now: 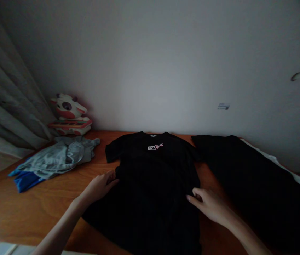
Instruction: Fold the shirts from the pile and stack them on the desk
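A black T-shirt [155, 184] lies spread on the wooden table, its collar toward the wall. On its chest is a small print [155, 147] with the letters "PA" and a pink figure. My left hand [104, 183] pinches the shirt's left side below the sleeve, and the cloth bunches slightly there. At the opposite side edge, a bit nearer to me, my right hand [202, 199] has its fingers curled and thumb on the fabric, closed on the shirt. The lower hem runs out toward the bottom of the view.
Dark trousers or similar cloth with a white stripe [261, 177] lie at the right. Grey and blue clothes [59, 159] are heaped at the left of the wooden table [4, 209]. Behind them stands a cow-shaped toy keyboard [70, 115], beside a curtain [4, 88]. A wall [155, 71] closes the back.
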`<state>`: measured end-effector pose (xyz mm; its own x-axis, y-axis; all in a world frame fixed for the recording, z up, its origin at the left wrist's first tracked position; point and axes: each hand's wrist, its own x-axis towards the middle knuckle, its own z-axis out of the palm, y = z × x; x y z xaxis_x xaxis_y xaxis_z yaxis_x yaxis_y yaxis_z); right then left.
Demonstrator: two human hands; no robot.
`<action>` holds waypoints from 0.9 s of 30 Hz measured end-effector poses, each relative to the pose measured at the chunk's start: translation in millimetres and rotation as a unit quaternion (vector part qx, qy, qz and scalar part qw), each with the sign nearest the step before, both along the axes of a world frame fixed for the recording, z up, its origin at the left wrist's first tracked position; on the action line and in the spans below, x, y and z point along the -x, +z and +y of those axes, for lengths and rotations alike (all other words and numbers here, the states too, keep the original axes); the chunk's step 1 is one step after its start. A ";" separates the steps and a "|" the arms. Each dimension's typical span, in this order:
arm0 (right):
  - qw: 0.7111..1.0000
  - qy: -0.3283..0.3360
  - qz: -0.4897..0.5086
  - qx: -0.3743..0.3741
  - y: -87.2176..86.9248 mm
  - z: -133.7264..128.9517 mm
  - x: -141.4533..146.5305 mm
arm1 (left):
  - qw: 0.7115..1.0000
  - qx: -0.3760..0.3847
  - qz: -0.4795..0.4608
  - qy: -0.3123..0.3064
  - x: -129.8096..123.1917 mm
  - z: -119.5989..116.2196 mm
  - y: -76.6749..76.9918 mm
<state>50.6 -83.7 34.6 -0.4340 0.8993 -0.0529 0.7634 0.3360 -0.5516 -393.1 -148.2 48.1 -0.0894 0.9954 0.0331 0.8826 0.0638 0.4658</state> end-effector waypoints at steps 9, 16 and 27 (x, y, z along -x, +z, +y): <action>0.979 -0.131 0.157 0.012 8.4 -18.1 -50.8 | 0.969 -0.046 -0.234 0.058 4.8 -66.6 30.1; 0.994 0.043 0.060 -0.075 -26.6 -51.3 -89.0 | 0.989 -0.063 0.007 -0.134 40.8 -98.4 -5.1; 0.991 0.031 0.044 -0.119 -42.5 -62.0 -66.5 | 0.974 -0.142 0.075 -0.159 25.0 -90.5 4.1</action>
<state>117.1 -145.6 -7.8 -0.4818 0.8536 0.1978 0.6898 0.5087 -0.5152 -418.1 -238.7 52.3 0.2481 0.9212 0.2997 0.8962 -0.3357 0.2900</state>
